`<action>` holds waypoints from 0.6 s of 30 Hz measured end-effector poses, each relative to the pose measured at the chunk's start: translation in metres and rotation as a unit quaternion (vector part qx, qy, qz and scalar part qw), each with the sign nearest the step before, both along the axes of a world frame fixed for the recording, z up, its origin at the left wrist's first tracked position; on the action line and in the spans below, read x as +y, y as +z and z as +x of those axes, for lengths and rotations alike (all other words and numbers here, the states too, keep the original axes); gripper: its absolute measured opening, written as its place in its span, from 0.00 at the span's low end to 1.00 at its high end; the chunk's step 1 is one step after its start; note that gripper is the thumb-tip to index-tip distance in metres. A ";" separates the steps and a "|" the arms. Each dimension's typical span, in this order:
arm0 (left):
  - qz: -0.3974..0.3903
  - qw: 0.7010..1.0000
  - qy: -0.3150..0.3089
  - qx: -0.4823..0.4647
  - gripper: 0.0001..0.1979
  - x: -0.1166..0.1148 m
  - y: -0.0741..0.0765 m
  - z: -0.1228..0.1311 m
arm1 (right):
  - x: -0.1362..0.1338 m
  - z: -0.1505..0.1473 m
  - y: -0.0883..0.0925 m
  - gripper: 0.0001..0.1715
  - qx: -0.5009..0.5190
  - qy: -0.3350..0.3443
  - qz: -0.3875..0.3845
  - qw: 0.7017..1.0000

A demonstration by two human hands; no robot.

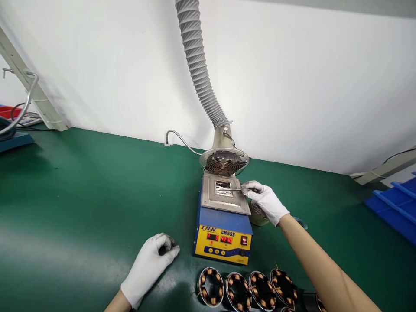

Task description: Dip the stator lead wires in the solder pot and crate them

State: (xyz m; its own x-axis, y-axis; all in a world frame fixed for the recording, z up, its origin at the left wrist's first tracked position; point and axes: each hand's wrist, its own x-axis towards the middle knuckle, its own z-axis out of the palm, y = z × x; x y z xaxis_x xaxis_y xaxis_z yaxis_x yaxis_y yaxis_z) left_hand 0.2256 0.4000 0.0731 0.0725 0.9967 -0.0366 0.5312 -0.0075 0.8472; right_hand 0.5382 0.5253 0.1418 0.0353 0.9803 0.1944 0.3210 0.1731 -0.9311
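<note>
Green bench mat [81,195] under a white wall [292,86], and at centre frame sits the blue-and-yellow solder pot [224,229], with the grey ribbed extraction hose [198,65] dropping from the top edge onto it. The right hand [264,201], white-gloved, comes in from lower right on a straight forearm. It pinches a thin metal tool [234,190], whose tip is over the silvery bath [224,187]. Lower left of centre, the left hand [149,266] lies palm-down on the mat, fingers curled round a small dark object [164,248]. Copper-wound stator rings [238,290] line the bottom edge.
</note>
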 end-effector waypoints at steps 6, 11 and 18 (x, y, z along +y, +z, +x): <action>0.001 1.000 0.000 -0.002 0.15 0.000 0.006 0.001 | -0.012 -0.003 0.006 0.16 -0.020 0.007 0.009 1.000; 0.004 1.000 -0.001 -0.013 0.14 -0.001 0.006 0.000 | -0.020 -0.005 0.013 0.13 -0.040 -0.004 0.031 0.999; 0.019 1.000 -0.002 -0.021 0.14 -0.001 0.005 -0.001 | -0.029 -0.002 0.018 0.15 -0.062 -0.089 0.067 0.992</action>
State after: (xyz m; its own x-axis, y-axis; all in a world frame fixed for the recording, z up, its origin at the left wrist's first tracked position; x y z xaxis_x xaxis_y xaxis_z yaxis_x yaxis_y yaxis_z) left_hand 0.2250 0.3985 0.0781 0.0774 0.9970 0.0036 0.4951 -0.0416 0.8678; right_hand 0.5359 0.4964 0.1602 0.1734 0.9257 0.3363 0.4676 0.2231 -0.8553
